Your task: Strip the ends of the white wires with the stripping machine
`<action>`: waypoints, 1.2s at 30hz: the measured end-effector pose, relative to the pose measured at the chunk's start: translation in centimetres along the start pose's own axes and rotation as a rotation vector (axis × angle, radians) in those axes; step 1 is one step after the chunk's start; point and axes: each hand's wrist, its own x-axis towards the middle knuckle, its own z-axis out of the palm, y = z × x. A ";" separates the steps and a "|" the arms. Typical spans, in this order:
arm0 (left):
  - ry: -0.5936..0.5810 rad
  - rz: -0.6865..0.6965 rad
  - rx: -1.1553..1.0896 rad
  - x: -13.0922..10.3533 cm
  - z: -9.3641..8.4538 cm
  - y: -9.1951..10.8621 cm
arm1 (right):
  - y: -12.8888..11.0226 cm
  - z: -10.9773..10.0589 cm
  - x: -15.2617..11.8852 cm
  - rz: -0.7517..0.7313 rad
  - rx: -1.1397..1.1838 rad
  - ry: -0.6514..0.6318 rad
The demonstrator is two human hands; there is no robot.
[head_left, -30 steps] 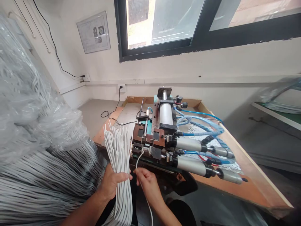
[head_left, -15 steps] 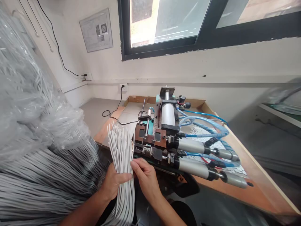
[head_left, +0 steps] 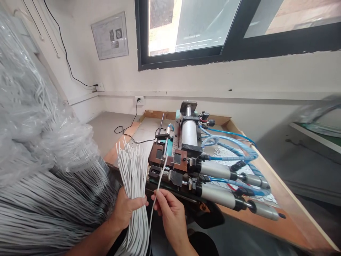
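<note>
Dozens of slim, whitish cables [head_left: 131, 174] fan upward at lower centre, clasped in your left hand [head_left: 125, 209], while your right hand [head_left: 170, 209] pinches one nearly straight strand [head_left: 161, 178].

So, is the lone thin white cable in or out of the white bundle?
Out: above the right hand, the cable stands apart from the bundle.

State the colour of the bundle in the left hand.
The bundle is whitish, best seen in the head view.
</note>
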 end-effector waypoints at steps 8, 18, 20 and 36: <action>0.018 -0.010 -0.008 0.1 0.4 0.6 | 1.2 -1.0 -0.6 0.137 0.211 0.045; -0.009 -0.007 0.006 0.0 0.4 0.5 | 0.4 -1.0 0.0 0.227 0.229 0.021; -0.017 -0.007 -0.007 0.0 0.3 0.2 | 0.5 -1.0 0.4 0.223 0.229 -0.016; -0.034 -0.007 -0.003 -0.6 -0.1 -1.0 | 0.5 -0.2 -0.6 0.182 0.277 0.023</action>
